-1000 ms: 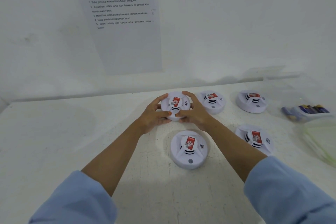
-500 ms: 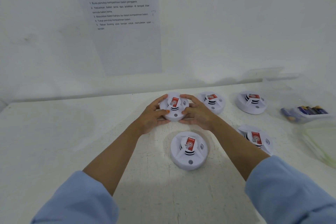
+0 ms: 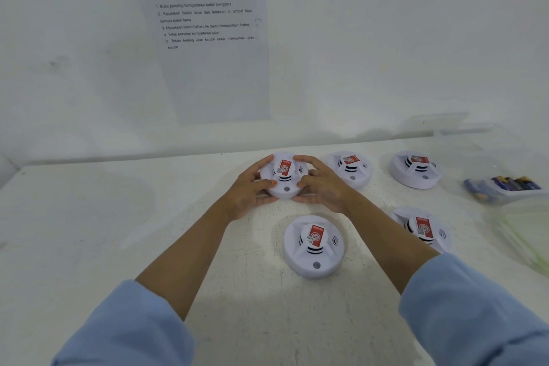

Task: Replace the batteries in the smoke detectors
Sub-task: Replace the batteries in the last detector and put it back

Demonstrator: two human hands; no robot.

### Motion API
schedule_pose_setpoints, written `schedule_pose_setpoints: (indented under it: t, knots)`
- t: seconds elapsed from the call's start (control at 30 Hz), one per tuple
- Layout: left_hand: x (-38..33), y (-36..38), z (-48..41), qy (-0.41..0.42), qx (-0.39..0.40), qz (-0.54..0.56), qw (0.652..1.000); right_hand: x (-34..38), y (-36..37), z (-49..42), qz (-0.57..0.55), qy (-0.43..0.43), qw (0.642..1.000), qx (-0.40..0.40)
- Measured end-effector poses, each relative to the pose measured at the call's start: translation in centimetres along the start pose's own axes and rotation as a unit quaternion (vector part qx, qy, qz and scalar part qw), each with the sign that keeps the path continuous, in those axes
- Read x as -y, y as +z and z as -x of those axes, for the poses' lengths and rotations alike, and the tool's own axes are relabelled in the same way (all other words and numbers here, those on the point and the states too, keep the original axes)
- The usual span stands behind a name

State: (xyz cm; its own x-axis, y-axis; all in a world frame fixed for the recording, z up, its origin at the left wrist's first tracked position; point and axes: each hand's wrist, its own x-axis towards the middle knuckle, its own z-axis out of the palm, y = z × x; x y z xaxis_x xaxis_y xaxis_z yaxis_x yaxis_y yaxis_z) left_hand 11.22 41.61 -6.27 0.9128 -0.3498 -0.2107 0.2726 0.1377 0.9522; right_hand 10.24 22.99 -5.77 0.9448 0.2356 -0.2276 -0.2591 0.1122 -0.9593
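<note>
White plastic on a white desk [image 3: 89, 232]: the smoke detector [image 3: 283, 180] I am working on sits between my two hands, face up, with a red label [image 3: 285, 166] on its raised centre. My left hand [image 3: 248, 192] curls round its left rim with the thumb on the near edge, and my right hand [image 3: 323, 187] grips the right rim the same way. I cannot tell whether it rests on the desk or is just off it.

I judge this to be the start of opening it. I would keep my hold on the outer rim, not the centre, and turn or flip it evenly from both sides. A second detector [image 3: 350, 168] lies just right of my right hand, and a third detector [image 3: 313, 246] lies nearer me than both hands, so I would lift clear of them. The batteries [image 3: 505, 186] wait well to the right of my right hand.
</note>
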Motion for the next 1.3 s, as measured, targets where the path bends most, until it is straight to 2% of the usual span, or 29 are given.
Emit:
schedule_pose_setpoints:
  t: [1.3]
  knots:
    - [0.04, -0.1, -0.2, -0.008, 0.006, -0.006, 1.0, 0.0, 0.02, 0.16, 0.017, 0.007, 1.0, -0.003]
